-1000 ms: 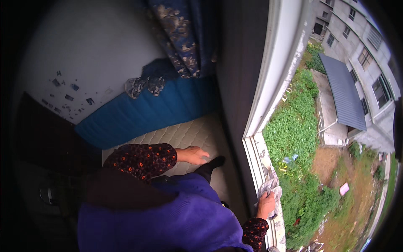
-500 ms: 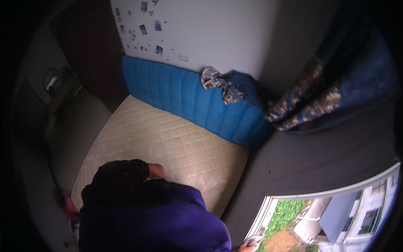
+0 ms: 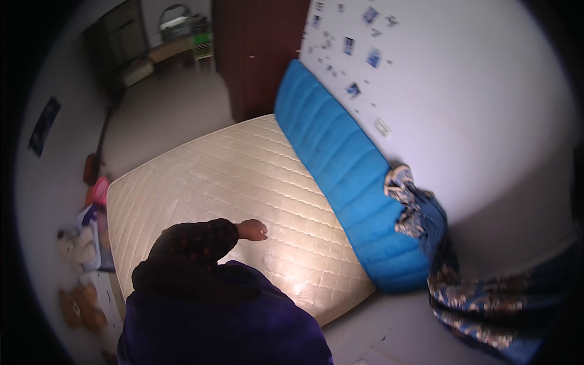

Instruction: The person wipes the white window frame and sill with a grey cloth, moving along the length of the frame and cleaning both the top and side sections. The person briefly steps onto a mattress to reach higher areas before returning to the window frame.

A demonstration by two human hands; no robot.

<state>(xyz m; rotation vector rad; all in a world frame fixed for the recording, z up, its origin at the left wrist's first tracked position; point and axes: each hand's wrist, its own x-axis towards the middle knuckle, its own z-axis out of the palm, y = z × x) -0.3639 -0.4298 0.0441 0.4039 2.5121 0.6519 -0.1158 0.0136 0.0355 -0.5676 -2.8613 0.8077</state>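
Observation:
My left hand (image 3: 252, 230) reaches out from a dark patterned sleeve (image 3: 194, 240), above the cream quilted mattress (image 3: 207, 164). Its fingers look curled closed; whether anything lies inside them is hidden. Below the arm, the purple garment on my body (image 3: 231, 316) covers the near part of the mattress. My right hand is out of the picture. Along the mattress's right side stands a blue padded headboard (image 3: 340, 176), with a crumpled dark blue patterned cloth (image 3: 420, 213) draped over its near end.
A dark blue patterned curtain (image 3: 480, 304) hangs at the lower right. Plush toys (image 3: 82, 304) and a pink item (image 3: 100, 191) line the left side. A dark red wardrobe-like panel (image 3: 261, 55) and a table with a round mirror (image 3: 175, 18) stand at the back.
My view has swung left, away from the window, which is out of sight. My right hand, earlier at the window with something whitish, has left view. My left hand is extended farther out from my body.

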